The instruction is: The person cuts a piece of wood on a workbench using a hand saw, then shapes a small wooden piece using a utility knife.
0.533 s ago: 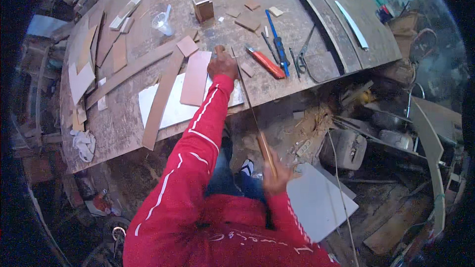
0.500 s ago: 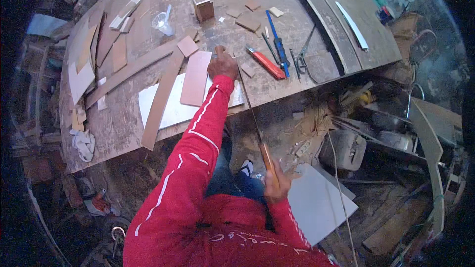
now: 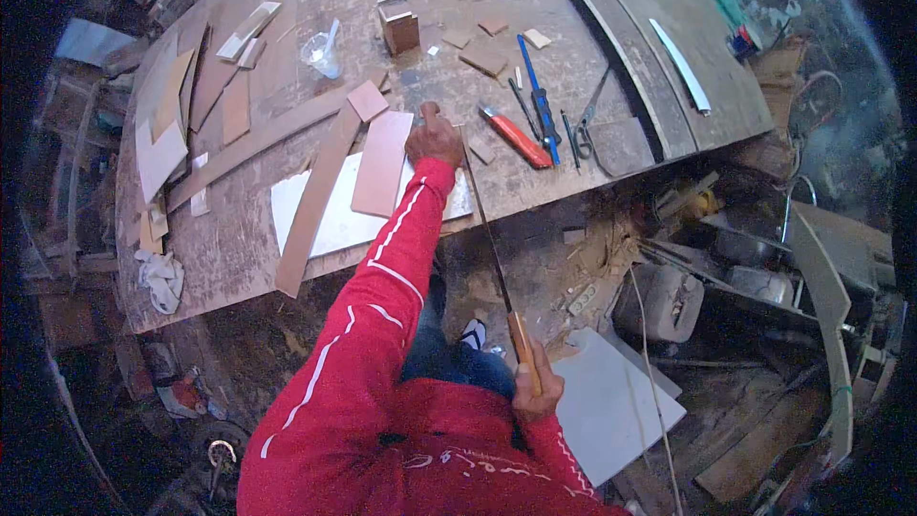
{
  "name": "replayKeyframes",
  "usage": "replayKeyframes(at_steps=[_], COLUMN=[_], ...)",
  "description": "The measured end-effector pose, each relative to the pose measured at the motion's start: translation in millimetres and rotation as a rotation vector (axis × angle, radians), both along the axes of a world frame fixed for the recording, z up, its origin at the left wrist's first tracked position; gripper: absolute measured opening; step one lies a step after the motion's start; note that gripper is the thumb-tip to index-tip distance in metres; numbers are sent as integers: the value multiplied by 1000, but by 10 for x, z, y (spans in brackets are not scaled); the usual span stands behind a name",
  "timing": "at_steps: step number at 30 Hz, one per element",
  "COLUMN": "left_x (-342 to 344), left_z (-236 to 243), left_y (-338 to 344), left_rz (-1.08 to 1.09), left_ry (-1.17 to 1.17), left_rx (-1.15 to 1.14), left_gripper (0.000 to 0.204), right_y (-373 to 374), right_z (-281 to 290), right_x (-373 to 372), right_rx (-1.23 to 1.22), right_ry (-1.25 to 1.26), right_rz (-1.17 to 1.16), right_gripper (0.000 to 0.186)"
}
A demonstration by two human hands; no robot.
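Note:
My right hand [image 3: 541, 390] is wrapped round the wooden handle of a handsaw [image 3: 494, 258]. Its long narrow blade runs up past the bench's front edge, and the far end lies beside my left hand [image 3: 435, 141]. That hand is closed and pressed down on the workbench; whatever its fingers hold is hidden. Just left of it rests a pinkish flat board [image 3: 384, 167] on a white sheet [image 3: 334, 215]. A long brown wooden strip [image 3: 318, 196] crosses the sheet and juts over the edge. A small pink square piece [image 3: 367, 100] touches the strip's far end.
Right of my left hand lie a red-handled cutter [image 3: 516, 137], a blue tool [image 3: 542, 100] and scissors [image 3: 587, 124]. A small wooden block stack [image 3: 399, 31] and a plastic cup [image 3: 319, 55] stand farther back. A jerrycan [image 3: 659, 301] and a pale panel [image 3: 611, 411] sit below the bench.
My right hand has drawn the saw a little back toward my body. My left hand stays at the same spot on the bench. The whole view has shifted slightly.

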State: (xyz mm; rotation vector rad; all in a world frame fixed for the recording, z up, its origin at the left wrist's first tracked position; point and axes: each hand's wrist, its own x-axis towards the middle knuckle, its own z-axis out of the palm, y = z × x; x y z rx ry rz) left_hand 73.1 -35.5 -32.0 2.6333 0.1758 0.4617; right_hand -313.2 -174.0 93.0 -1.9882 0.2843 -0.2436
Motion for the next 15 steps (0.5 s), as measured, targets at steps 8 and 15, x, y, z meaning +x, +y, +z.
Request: replayKeyframes(at_steps=[8,15], left_x=[-66,-84], left_z=[249,293], left_y=[-109,-93], left_rz=[36,68], left_ry=[-30,32], left_rx=[-133,-124], left_gripper=[24,25], right_y=[92,0], right_z=[-150,-142], right_x=[659,211], right_rx=[-4,-62], right_ry=[-76,-22], right_rz=[-15,-15], right_gripper=[41,38])
